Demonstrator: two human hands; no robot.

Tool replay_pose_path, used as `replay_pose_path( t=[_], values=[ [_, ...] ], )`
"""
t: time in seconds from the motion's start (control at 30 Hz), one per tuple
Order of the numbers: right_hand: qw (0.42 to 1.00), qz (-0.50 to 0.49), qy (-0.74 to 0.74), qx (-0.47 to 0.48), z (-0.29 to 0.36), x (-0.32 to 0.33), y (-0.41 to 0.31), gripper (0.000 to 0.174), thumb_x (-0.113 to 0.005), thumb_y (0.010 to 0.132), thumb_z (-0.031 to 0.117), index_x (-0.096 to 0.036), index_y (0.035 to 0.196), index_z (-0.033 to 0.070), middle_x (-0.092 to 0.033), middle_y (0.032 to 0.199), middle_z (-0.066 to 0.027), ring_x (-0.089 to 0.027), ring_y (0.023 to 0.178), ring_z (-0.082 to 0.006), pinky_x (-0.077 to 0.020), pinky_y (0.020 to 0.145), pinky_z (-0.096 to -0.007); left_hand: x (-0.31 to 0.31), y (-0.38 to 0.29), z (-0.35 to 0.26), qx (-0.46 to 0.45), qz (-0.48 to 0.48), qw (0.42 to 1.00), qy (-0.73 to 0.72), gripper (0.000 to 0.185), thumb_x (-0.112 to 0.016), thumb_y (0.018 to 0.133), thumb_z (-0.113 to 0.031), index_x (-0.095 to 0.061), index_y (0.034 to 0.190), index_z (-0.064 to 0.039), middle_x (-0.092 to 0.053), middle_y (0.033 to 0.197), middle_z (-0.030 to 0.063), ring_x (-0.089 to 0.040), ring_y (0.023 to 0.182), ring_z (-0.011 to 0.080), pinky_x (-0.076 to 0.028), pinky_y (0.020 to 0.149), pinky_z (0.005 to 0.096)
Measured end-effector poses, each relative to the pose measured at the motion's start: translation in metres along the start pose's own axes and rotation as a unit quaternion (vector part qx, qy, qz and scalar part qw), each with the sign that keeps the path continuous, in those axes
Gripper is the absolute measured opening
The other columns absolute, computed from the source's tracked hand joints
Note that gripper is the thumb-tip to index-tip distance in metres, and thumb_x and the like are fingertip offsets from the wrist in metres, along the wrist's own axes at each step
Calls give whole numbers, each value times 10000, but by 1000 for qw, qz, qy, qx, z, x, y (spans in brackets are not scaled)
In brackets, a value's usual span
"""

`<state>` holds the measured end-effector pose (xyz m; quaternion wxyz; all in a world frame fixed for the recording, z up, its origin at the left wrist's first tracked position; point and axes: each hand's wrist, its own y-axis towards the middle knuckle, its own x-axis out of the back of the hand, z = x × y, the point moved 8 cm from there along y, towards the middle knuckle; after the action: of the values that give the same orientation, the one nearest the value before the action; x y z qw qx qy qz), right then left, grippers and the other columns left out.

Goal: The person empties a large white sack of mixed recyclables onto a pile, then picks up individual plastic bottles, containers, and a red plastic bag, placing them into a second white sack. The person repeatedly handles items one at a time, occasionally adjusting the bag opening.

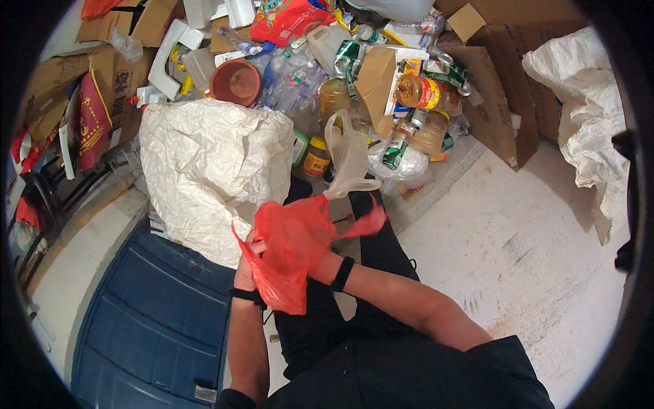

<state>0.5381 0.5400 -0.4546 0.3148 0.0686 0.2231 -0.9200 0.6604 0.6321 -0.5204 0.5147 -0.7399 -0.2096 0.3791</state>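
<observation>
A thin red plastic bag (291, 230) is spread between my two hands above my knees. My left hand (246, 271) grips its left side, the thumb lying over the plastic. My right hand (324, 266) reaches under the bag from the right; the film hides its fingers. One loose red handle flares out to the right. Just beyond it, a whitish translucent plastic bag (347, 153) stands up crumpled, touching or nearly touching the red one. Left of my hands lies a large white woven sack (214, 163), wrinkled, its mouth towards me.
A heap of clear plastic bottles (294, 82), green cans (397, 145) and jars (317, 156) lies ahead. Among it stand a brown plastic pot (235, 83) and cardboard pieces (485, 92). A dark blue plastic lid (158, 317) is at left. Another white sack (582, 102) hangs at right.
</observation>
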Motion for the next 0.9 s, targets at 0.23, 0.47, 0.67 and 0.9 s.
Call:
replay_pose_path(
  t=[0.23,0.47,0.67,0.9],
  values=[
    [962,73,-228,-129,-7,60,-27,294,-656,925,240,-664,1145,45,-731,934,-130,-696,856,-371,-560,774,-438,-9,-6,-21,16,10,1000,22,287,-639,924,10,-666,1210,21,-719,1135,84,-708,954,178,-587,855,319],
    [898,-181,238,-322,-99,141,-25,430,-633,985,319,-595,1315,46,-678,1168,-69,-678,1059,-225,-563,837,-364,-12,-10,-38,-122,158,958,206,249,-638,876,74,-699,1107,1,-693,1065,33,-670,940,149,-537,858,276],
    [983,135,78,-96,-90,17,13,339,-553,1040,234,-625,1316,51,-657,1278,-85,-616,1169,-195,-494,962,-301,-8,9,-26,-114,36,947,299,552,-677,864,25,-548,1399,-16,-631,1279,74,-612,1147,168,-486,998,289],
    [977,149,97,-122,-55,-11,28,311,-562,1033,289,-661,1103,2,-692,991,-69,-615,928,-121,-486,859,-306,-19,-9,-21,-15,112,977,181,471,-584,963,-70,-530,1420,27,-658,1261,74,-619,1156,169,-485,1004,288]
  ],
)
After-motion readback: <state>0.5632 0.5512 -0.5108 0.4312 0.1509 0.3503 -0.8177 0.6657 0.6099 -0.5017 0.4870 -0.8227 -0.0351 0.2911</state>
